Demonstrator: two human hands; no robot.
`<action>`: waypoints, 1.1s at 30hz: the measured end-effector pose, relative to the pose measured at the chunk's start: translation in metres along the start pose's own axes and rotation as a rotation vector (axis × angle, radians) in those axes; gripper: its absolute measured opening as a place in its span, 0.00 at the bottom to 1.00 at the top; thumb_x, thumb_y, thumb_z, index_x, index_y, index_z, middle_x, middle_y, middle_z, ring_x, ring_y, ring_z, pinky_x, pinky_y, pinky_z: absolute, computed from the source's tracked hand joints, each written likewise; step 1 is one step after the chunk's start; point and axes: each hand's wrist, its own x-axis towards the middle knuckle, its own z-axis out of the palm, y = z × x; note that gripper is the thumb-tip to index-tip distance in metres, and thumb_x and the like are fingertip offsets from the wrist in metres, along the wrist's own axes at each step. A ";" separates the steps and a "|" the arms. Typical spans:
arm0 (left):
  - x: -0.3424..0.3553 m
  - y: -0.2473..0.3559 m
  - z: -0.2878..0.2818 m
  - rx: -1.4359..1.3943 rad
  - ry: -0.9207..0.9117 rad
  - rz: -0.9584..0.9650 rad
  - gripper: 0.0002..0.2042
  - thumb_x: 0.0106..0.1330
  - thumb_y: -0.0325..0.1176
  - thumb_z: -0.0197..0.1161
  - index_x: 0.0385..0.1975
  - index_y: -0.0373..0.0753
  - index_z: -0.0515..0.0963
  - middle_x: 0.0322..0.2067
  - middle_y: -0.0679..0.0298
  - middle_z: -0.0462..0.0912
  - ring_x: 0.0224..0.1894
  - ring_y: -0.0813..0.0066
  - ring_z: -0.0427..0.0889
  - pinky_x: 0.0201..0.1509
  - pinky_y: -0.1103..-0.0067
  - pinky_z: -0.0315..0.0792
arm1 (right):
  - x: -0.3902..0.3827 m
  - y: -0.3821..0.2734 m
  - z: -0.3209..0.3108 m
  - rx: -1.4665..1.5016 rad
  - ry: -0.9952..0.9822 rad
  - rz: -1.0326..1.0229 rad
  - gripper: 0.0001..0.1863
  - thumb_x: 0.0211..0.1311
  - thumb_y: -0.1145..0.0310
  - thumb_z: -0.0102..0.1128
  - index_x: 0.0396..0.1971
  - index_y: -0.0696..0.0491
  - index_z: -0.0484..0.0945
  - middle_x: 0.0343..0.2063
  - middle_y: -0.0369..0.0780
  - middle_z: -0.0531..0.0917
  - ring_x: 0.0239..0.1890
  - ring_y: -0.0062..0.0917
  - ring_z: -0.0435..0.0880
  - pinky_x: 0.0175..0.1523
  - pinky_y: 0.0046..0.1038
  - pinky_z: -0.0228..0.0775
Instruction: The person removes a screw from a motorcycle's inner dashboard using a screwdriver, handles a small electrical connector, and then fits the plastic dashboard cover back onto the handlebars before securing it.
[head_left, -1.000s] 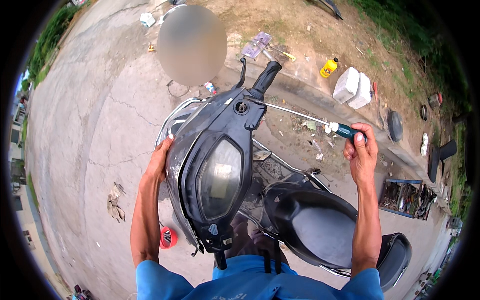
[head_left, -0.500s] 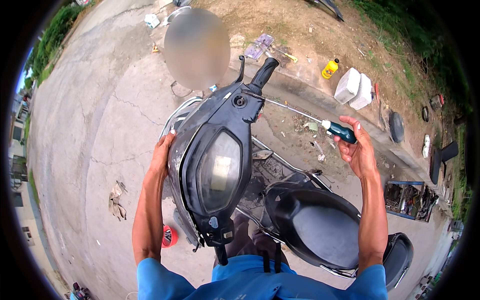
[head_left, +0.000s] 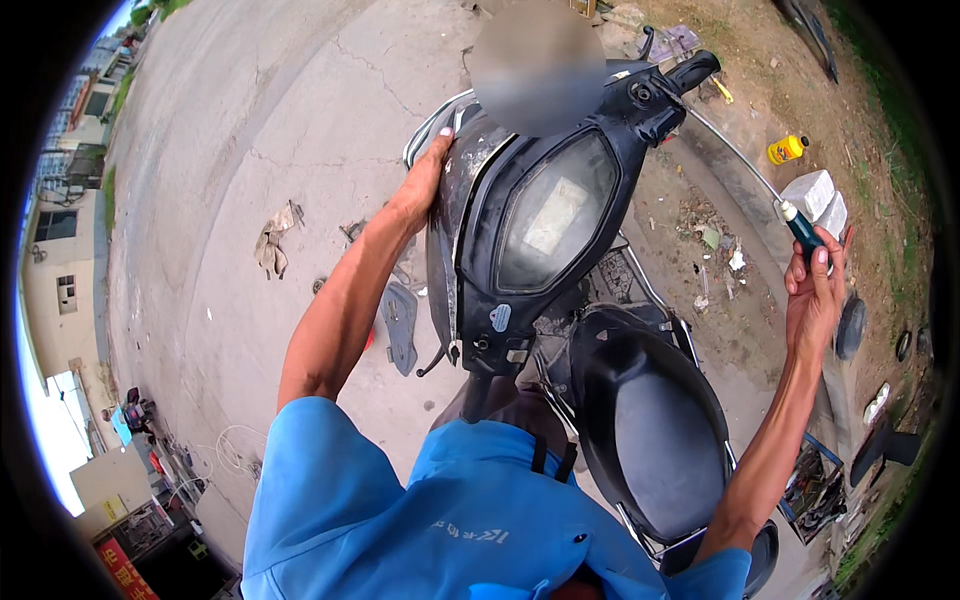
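Observation:
A black scooter handlebar cover (head_left: 480, 250) with a clear instrument window (head_left: 558, 212) is in front of me. My left hand (head_left: 425, 185) grips its left side, thumb on top; the other fingers are mostly hidden behind the edge. In my right hand (head_left: 815, 290) is a screwdriver (head_left: 802, 228), held by its dark green handle with the fingers round it. Its long thin shaft reaches left to the cover near the right handlebar grip (head_left: 693, 71); the exact contact of its tip cannot be made out. The scooter seat (head_left: 660, 440) lies to the right, below the handlebar.
A blurred round patch (head_left: 538, 68) hides part of the far side. A yellow bottle (head_left: 786, 149) and white blocks (head_left: 805, 190) are at the right kerb. A tray of tools (head_left: 815, 485) is at lower right. A grey panel (head_left: 400, 325) and crumpled brown cloth (head_left: 275, 240) lie left.
The view has swung, so the scooter and both hands appear farther right, and the scooter higher. The left hand stays on the cover; the right still holds the screwdriver at the handlebar.

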 end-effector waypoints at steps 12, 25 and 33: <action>-0.185 -0.105 0.021 0.598 0.038 0.428 0.71 0.41 0.67 0.75 0.73 0.34 0.31 0.73 0.38 0.33 0.75 0.45 0.45 0.77 0.63 0.47 | 0.012 -0.005 0.000 0.011 0.028 0.000 0.20 0.72 0.63 0.56 0.57 0.60 0.71 0.33 0.42 0.79 0.25 0.14 0.67 0.25 0.18 0.60; -0.207 -0.132 0.083 0.929 0.499 0.630 0.68 0.33 0.51 0.82 0.72 0.30 0.41 0.71 0.36 0.44 0.68 0.36 0.61 0.61 0.63 0.74 | 0.020 -0.002 -0.001 -0.351 -0.034 -0.120 0.17 0.71 0.63 0.60 0.53 0.57 0.76 0.30 0.36 0.78 0.26 0.14 0.68 0.30 0.19 0.61; -0.198 -0.114 0.041 1.067 0.388 0.835 0.68 0.31 0.58 0.81 0.71 0.26 0.48 0.69 0.31 0.49 0.48 0.40 0.80 0.48 0.64 0.78 | -0.016 0.004 -0.018 -0.407 0.011 -0.112 0.18 0.70 0.61 0.60 0.53 0.55 0.76 0.30 0.37 0.79 0.23 0.13 0.69 0.27 0.17 0.61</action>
